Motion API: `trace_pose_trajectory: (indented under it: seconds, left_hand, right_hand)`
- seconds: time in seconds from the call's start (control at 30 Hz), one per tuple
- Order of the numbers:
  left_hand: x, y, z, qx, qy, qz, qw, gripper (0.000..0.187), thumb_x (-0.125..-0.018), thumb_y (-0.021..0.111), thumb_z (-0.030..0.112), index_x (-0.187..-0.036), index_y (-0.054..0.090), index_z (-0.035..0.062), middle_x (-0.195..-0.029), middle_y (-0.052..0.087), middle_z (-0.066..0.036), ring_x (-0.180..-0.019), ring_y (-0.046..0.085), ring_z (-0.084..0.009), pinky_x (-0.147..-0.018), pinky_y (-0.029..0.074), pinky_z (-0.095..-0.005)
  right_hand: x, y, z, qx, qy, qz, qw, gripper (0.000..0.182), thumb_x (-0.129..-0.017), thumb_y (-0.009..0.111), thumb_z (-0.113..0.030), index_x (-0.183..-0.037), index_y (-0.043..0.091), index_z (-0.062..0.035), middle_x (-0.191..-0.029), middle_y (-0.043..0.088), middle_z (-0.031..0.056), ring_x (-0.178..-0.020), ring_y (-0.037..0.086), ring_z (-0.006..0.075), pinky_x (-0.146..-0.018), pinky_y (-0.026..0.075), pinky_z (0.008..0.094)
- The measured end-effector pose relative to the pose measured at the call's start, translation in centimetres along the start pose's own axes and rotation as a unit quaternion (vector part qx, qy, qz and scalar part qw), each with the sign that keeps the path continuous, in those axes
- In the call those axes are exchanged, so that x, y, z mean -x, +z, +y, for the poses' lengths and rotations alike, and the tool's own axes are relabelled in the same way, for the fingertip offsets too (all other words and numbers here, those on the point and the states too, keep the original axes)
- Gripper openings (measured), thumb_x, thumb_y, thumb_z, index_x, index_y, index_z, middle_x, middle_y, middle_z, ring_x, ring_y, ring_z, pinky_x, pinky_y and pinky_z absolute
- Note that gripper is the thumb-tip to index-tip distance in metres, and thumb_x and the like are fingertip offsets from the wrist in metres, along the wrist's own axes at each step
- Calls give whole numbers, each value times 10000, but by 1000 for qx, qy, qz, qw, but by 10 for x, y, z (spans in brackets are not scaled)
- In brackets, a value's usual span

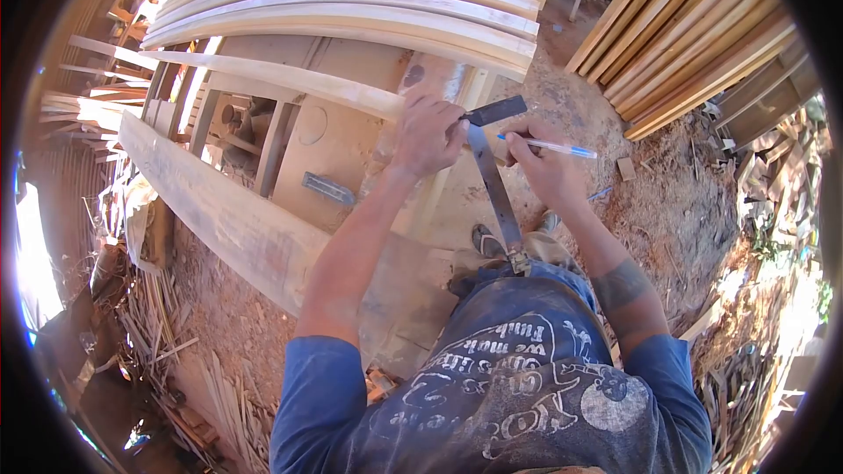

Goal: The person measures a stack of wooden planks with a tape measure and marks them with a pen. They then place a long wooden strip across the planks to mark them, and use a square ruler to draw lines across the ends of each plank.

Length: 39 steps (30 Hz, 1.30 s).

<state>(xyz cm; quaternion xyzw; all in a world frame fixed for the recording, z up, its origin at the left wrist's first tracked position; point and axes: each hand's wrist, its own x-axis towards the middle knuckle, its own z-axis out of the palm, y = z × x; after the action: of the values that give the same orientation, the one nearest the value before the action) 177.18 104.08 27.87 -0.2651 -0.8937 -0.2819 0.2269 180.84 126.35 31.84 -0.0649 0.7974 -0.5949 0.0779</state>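
Note:
My left hand (428, 130) presses down on the end of a long pale wooden slat (290, 79) and pins a metal try square (493, 177) against it. The square's dark stock (497, 110) pokes out past my fingers and its steel blade runs down toward my waist. My right hand (542, 163) holds a blue-capped clear pen (555, 147) with its tip near the square's blade at the slat's end.
A stack of curved pale slats (351, 0) lies across the top. Straight boards (694, 44) lean at the upper right. A wide plank (228, 211) runs diagonally at left above a workbench (334, 149). Sawdust and wood scraps (202, 360) cover the ground.

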Motion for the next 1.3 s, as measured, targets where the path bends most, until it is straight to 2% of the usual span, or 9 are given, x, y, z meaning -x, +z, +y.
trace_pose_trajectory:
  seconds: [0.07,0.17,0.37,0.77,0.97,1.07,1.17,1.27,1.3]
  left_hand:
    - [0,1,-2,1,5,2,1000,79,-767,679,175,-794,661,102,-663,603,-37,-726,577,-252,-830,405,-401]
    - [-1,0,-3,-1,11,-1,1000,85,-758,686,177,-795,665,103,-666,609,-32,-730,581,-248,-827,408,-399]
    - [-1,-2,-2,9,7,1,1000,89,-751,693,178,-792,671,102,-683,623,-33,-738,585,-246,-818,414,-405]
    - [-1,-2,-4,7,11,-5,1000,94,-759,698,177,-796,671,95,-692,622,-36,-746,581,-250,-797,423,-402]
    - [0,1,-6,27,23,19,999,93,-750,699,159,-801,670,88,-677,609,-35,-737,576,-252,-800,426,-403]
    - [-2,-3,-3,27,14,1,1000,96,-740,701,147,-808,671,86,-675,610,-30,-735,575,-252,-812,423,-407]
    - [-3,-7,-1,-4,11,-31,999,106,-777,667,157,-834,693,72,-744,662,-84,-795,615,-289,-809,460,-409]
    - [-4,-9,2,6,5,-28,1000,103,-784,660,150,-834,692,66,-744,658,-85,-803,611,-287,-827,458,-410]
    - [-5,-9,1,0,0,-39,999,120,-787,660,154,-856,698,62,-773,667,-91,-833,614,-286,-844,457,-412]
  right_hand:
    - [1,7,-4,55,-36,54,996,185,-893,665,-176,-885,626,5,-798,684,135,-715,670,217,-642,506,334]
    - [-2,9,-9,111,-114,63,985,196,-849,703,-158,-782,604,-3,-770,672,169,-661,669,274,-615,511,364]
    - [-2,16,-5,59,-116,94,987,157,-825,710,-112,-765,600,-17,-698,651,152,-592,648,312,-576,501,386]
    - [-11,25,-2,90,-105,97,986,138,-838,696,-117,-785,601,-32,-764,662,175,-694,657,372,-607,504,426]
    - [-3,17,-15,112,-103,76,985,128,-849,683,-127,-799,616,-30,-769,655,194,-729,653,368,-623,504,428]
    - [15,-10,-34,245,-34,-48,968,114,-861,674,-129,-827,628,-30,-769,653,199,-721,657,360,-620,502,422]
    - [36,-8,-23,54,-27,26,998,171,-840,702,-150,-859,595,-17,-684,599,131,-590,591,303,-565,450,395]
    - [60,-3,-3,149,-123,14,981,208,-845,697,-161,-865,544,-21,-692,608,135,-604,603,325,-553,453,405]
    - [67,4,1,186,-123,19,975,216,-842,700,-158,-855,530,-25,-687,605,135,-610,606,332,-554,457,408]
